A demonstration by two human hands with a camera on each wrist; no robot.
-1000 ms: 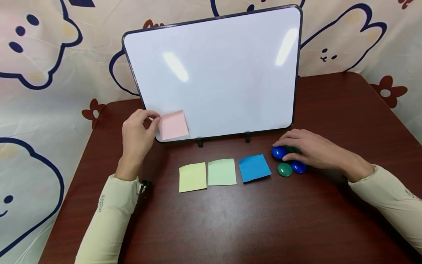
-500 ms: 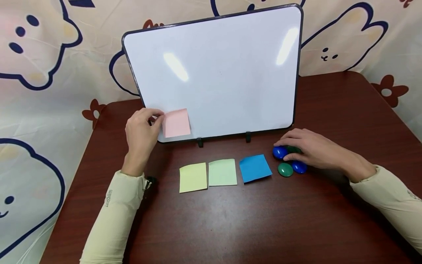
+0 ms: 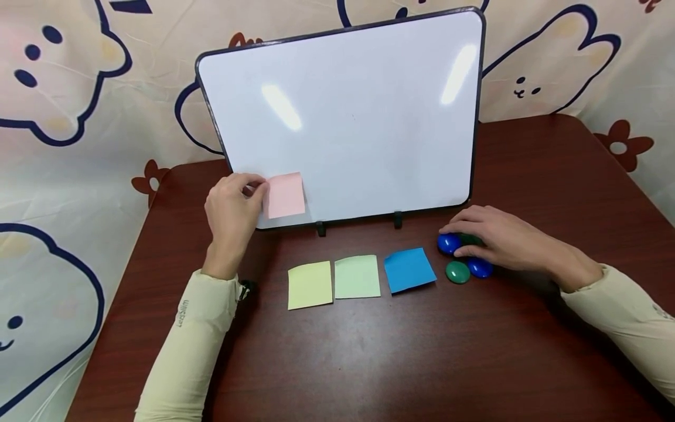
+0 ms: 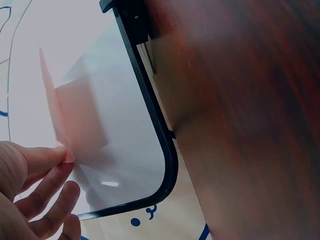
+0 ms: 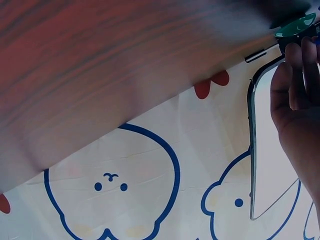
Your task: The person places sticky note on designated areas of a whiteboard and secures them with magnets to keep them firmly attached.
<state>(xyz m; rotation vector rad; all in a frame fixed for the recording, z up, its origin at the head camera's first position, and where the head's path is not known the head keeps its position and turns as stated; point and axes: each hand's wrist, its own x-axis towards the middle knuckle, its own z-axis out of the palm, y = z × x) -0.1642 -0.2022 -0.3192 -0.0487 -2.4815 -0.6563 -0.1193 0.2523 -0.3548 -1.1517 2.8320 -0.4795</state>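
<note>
My left hand (image 3: 232,205) pinches a pink sticky note (image 3: 286,196) by its left edge, in front of the whiteboard's (image 3: 348,129) lower left corner. In the left wrist view, thumb and fingertips hold one edge of the note, and its far end stands off the board surface. My right hand (image 3: 501,237) lies over a small group of domed round magnets at the right. Its thumb and index finger grip a blue magnet (image 3: 449,243). A green magnet (image 3: 457,272) and another blue magnet (image 3: 480,267) lie beside it; a dark green one is partly hidden beneath the hand.
A yellow sticky note (image 3: 310,285), a pale green note (image 3: 357,276) and a blue note (image 3: 409,270) lie in a row on the dark wooden table (image 3: 369,357). Small black feet (image 3: 321,228) support the whiteboard. A cartoon-print cloth (image 3: 58,193) hangs behind.
My left hand has moved slightly right with the pink note, which has shifted right and a little up along the whiteboard. My right hand has stayed at the magnets.
</note>
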